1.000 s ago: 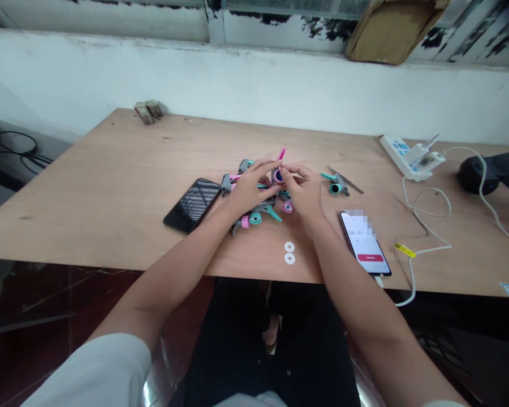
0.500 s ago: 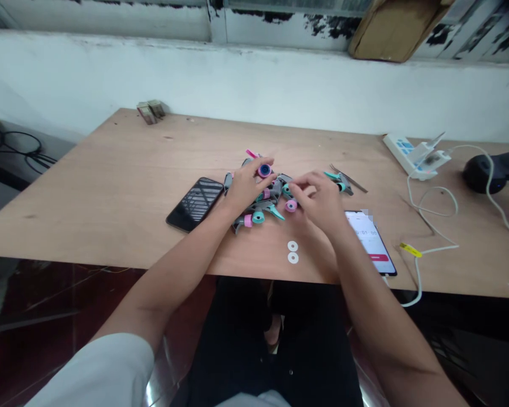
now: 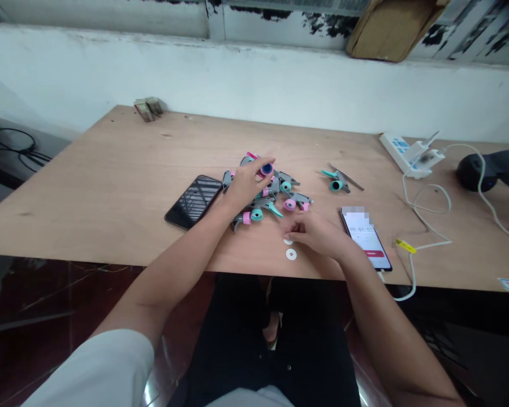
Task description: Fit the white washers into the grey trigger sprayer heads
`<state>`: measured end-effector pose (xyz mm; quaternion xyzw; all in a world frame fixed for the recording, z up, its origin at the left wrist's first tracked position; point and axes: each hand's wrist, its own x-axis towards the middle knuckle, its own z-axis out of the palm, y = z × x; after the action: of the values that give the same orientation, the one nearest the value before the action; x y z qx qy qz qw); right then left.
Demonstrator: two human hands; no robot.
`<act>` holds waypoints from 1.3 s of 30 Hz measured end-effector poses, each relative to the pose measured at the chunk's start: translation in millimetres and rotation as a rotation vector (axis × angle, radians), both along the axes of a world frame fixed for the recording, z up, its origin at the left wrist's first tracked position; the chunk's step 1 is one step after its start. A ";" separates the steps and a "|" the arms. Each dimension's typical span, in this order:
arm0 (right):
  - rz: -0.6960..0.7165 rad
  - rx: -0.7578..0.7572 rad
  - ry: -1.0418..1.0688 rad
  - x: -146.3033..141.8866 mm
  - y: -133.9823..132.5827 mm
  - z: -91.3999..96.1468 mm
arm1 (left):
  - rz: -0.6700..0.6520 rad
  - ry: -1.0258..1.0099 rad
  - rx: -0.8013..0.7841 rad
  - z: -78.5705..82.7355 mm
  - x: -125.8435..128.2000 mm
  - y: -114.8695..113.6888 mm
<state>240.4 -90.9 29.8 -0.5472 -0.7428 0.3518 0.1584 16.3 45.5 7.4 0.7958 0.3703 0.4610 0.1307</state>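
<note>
My left hand (image 3: 248,183) is closed round a trigger sprayer head with a pink collar (image 3: 267,169), its dark blue opening turned up toward me. It hovers at the pile of grey sprayer heads (image 3: 275,209) with pink and teal collars. Nearer the table's front edge, my right hand (image 3: 316,233) has thumb and forefinger together on a flat white washer (image 3: 288,241), partly hidden by the fingertips. A second white washer (image 3: 291,254) lies flat just in front of it.
A dark phone (image 3: 194,202) lies left of the pile. To the right are a lit phone (image 3: 367,240) with a cable, a teal sprayer head (image 3: 337,183) beside metal tweezers (image 3: 351,178), and a power strip (image 3: 401,152). Small stacked blocks (image 3: 148,108) stand at the back left.
My right hand has moved from the pile toward me, down to the farther washer. A grey and pink sprayer head now shows where it was. My left hand still holds its sprayer head.
</note>
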 end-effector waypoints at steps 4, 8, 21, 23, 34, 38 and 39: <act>0.013 0.021 0.023 2.7 -2.4 2.3 | -0.012 0.002 0.003 -1.3 -0.4 0.8; -0.020 -0.007 0.001 2.3 -3.9 0.6 | -0.026 0.011 0.004 -2.3 1.5 -0.1; -0.168 0.321 0.665 -34.5 67.8 18.7 | -0.070 -0.008 -0.057 -3.0 2.7 -1.4; -0.231 0.414 0.704 -41.2 90.7 13.8 | -0.069 -0.039 -0.060 -4.8 2.5 0.3; -0.308 0.568 0.627 -47.1 102.8 -25.8 | -0.121 -0.007 -0.067 -5.5 4.9 1.4; -0.362 0.589 0.632 -51.1 107.6 -30.5 | -0.193 -0.023 -0.061 -7.1 4.2 -0.8; -0.378 0.583 0.660 -51.1 109.1 -31.6 | -0.213 -0.039 -0.058 -7.8 4.2 -1.0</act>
<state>189.2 18.2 -1.7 -0.4644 -0.6080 0.2487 0.5939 20.5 44.5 -0.5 0.8174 0.2940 0.4491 0.2091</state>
